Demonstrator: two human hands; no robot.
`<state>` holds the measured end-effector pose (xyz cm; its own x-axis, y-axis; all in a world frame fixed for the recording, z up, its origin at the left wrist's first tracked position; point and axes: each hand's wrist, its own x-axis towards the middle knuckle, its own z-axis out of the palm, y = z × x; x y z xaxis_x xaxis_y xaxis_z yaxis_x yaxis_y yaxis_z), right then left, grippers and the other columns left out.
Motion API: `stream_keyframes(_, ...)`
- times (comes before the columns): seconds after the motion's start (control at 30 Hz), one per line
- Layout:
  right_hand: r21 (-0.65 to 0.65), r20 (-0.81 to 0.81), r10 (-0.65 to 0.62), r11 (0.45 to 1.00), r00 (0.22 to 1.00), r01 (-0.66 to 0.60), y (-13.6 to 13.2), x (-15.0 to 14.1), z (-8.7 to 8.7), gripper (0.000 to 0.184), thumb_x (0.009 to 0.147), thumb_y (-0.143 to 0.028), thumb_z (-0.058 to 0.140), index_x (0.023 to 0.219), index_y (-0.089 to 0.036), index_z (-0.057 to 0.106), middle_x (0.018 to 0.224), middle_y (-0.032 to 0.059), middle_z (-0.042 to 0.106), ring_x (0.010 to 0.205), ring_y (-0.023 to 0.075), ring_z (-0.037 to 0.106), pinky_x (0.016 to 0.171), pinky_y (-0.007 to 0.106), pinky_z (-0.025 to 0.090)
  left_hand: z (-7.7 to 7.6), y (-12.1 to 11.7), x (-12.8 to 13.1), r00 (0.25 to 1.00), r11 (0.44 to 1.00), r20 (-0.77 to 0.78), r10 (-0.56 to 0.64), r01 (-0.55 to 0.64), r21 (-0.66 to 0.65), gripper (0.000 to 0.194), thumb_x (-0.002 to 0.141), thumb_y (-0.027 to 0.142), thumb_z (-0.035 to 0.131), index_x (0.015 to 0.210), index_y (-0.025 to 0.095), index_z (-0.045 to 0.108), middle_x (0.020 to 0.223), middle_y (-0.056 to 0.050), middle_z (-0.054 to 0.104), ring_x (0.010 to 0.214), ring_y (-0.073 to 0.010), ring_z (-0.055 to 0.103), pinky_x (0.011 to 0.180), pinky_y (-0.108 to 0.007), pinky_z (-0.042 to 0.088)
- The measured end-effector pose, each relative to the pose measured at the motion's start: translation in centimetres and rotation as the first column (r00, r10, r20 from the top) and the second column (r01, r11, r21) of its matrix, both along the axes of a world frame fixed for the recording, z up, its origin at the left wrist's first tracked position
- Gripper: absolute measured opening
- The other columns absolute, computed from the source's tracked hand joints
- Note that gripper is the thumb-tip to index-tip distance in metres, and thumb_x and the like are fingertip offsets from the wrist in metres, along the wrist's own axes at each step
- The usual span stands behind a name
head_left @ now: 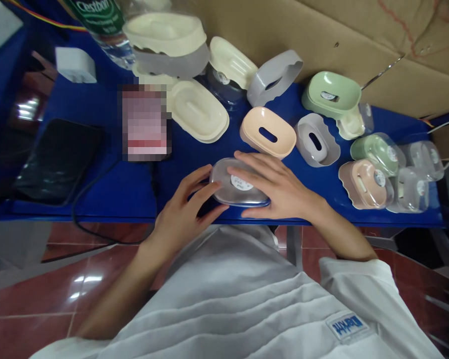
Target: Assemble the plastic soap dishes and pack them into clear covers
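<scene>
A clear plastic soap-box lid (224, 192) with a round white sticker lies near the front edge of the blue table (115, 184). My left hand (183, 214) grips its left end, fingers curled round the rim. My right hand (277, 187) rests across its top and right side, fingers stretched over it. Just behind the lid sits a peach soap tray (268, 131) with a slot in the middle, and to its right a grey scalloped soap-dish base (317, 139).
Cream trays (199, 109), a grey base (274, 77), a green dish (331, 94) and several assembled lidded boxes (366, 183) crowd the back and right. A black phone (58, 159) with a cable lies at left. A bottle (105, 25) and cardboard (322, 30) stand behind.
</scene>
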<state>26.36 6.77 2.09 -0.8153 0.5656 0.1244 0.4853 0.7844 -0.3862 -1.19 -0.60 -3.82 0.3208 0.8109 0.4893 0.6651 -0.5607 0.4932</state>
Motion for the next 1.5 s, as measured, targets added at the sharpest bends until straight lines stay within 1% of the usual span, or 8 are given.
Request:
stream_keyframes(0.57, 0.084, 0.092, -0.033, 0.996, 0.995, 0.026, 0.1, 0.1, -0.9, 0.093, 0.096, -0.042, 0.085, 0.176, -0.036, 0.039, 0.182, 0.0141, 0.036, 0.154, 0.0437, 0.052, 0.129, 0.068, 0.043, -0.1, 0.1, 0.0, 1.000, 0.997, -0.012, -0.006, 0.005, -0.078, 0.068, 0.106, 0.033, 0.074, 0.166, 0.030, 0.042, 0.166, -0.015, 0.059, 0.149, -0.0307, 0.064, 0.119, -0.047, 0.060)
stream_keyframes(0.77, 0.146, -0.026, -0.174, 0.974, 0.984, 0.176, -1.4, 6.3, 3.8, 0.101, 0.094, -0.049, 0.085, 0.177, -0.046, 0.029, 0.180, 0.0103, 0.040, 0.159, 0.0434, 0.049, 0.126, 0.066, 0.048, -0.1, -0.2, -0.2, 1.000, 0.998, 0.012, 0.000, 0.001, -0.069, 0.062, 0.107, 0.028, 0.070, 0.164, 0.027, 0.046, 0.154, -0.015, 0.068, 0.139, -0.0281, 0.071, 0.110, -0.041, 0.066)
stream_keyframes(0.83, 0.248, -0.093, -0.351, 0.898, 0.932, 0.363, -0.5, 11.3, 5.9, 0.103, 0.087, -0.055, 0.090, 0.175, -0.043, 0.036, 0.177, 0.0140, 0.045, 0.160, 0.0439, 0.048, 0.129, 0.066, 0.042, -0.1, -0.1, -0.2, 1.000, 0.998, -0.005, 0.005, -0.005, -0.055, 0.059, 0.107, 0.027, 0.070, 0.162, 0.026, 0.048, 0.151, -0.015, 0.070, 0.135, -0.0279, 0.073, 0.107, -0.041, 0.067)
stream_keyframes(0.9, 0.378, -0.132, -0.562, 0.733, 0.817, 0.565, 1.6, 17.0, 7.4, 0.102, 0.083, -0.053, 0.095, 0.170, -0.032, 0.047, 0.167, 0.0210, 0.055, 0.156, 0.0403, 0.052, 0.129, 0.059, 0.040, -0.2, 0.0, -0.1, 1.000, 0.999, -0.020, 0.014, -0.015, -0.029, 0.054, 0.107, 0.027, 0.070, 0.159, 0.026, 0.052, 0.147, -0.014, 0.072, 0.130, -0.0275, 0.075, 0.106, -0.041, 0.068)
stream_keyframes(1.0, 0.355, -0.051, -0.924, 0.337, 0.378, 0.872, 6.2, 24.7, 7.8, 0.095, 0.081, -0.035, 0.099, 0.164, -0.021, 0.055, 0.154, 0.0261, 0.064, 0.142, 0.0302, 0.065, 0.114, 0.043, 0.049, -0.3, 0.1, 0.1, 0.999, 1.000, -0.038, 0.020, -0.019, 0.010, 0.046, 0.107, 0.025, 0.069, 0.152, 0.026, 0.059, 0.143, -0.013, 0.074, 0.127, -0.0267, 0.077, 0.105, -0.041, 0.068)
stream_keyframes(1.07, 0.294, 0.070, -0.978, 0.207, 0.195, 0.933, 9.1, 28.0, 7.1, 0.090, 0.083, -0.034, 0.098, 0.162, -0.019, 0.059, 0.151, 0.0272, 0.067, 0.138, 0.0276, 0.066, 0.108, 0.042, 0.048, -0.3, 0.2, 0.2, 0.999, 0.999, -0.041, 0.014, -0.012, 0.029, 0.041, 0.107, 0.024, 0.069, 0.148, 0.026, 0.062, 0.140, -0.013, 0.075, 0.125, -0.0262, 0.077, 0.105, -0.040, 0.068)
stream_keyframes(1.3, 0.193, 0.209, -0.974, 0.128, 0.087, 0.973, 13.6, 30.2, 4.0, 0.096, 0.082, -0.035, 0.098, 0.165, -0.011, 0.055, 0.162, 0.0393, 0.051, 0.149, 0.0337, 0.057, 0.107, 0.048, 0.045, -0.3, 0.3, 0.2, 0.998, 0.999, -0.068, -0.001, 0.005, 0.049, 0.027, 0.106, 0.019, 0.068, 0.133, 0.023, 0.068, 0.134, -0.013, 0.076, 0.121, -0.0262, 0.077, 0.103, -0.041, 0.068)
stream_keyframes(1.5, 0.402, 0.103, -0.984, 0.178, 0.148, 0.898, 11.5, 26.0, 5.2, 0.061, 0.100, -0.029, 0.077, 0.158, -0.018, 0.064, 0.169, 0.0312, 0.049, 0.160, 0.0421, 0.046, 0.122, 0.063, 0.033, -0.1, 0.3, 0.3, 0.996, 0.999, -0.084, -0.005, 0.008, 0.044, 0.026, 0.104, 0.017, 0.071, 0.130, 0.019, 0.068, 0.132, -0.014, 0.076, 0.118, -0.0275, 0.077, 0.103, -0.042, 0.067)
